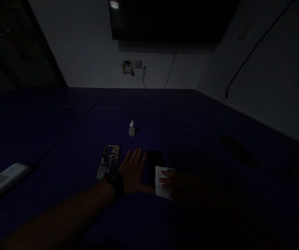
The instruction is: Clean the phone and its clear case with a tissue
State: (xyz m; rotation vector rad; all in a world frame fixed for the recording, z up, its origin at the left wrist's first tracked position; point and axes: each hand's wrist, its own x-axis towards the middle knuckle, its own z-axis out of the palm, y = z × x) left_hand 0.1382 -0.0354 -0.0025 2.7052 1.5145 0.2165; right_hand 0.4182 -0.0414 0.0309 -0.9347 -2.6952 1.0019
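A dark phone (154, 159) lies flat on the blue-purple surface between my hands. My left hand (131, 173), with a dark band on its wrist, is spread flat beside it, the thumb reaching to its lower end. Under the fingers of my right hand (176, 182) is a folded white tissue (162, 191), which covers the phone's lower right part. Deep shadow hides much of the right hand and forearm. Just left of my left hand is a patterned phone case (109, 160) with a camera cutout. Farther back stands a small white-capped dropper bottle (131, 130).
At the left lies a long white box-like object (5, 180). A dark flat slab (237, 151) rests at the right. Beyond the surface, the wall carries sockets (138, 64) with cables and a large dark screen (167, 21). The light is very dim.
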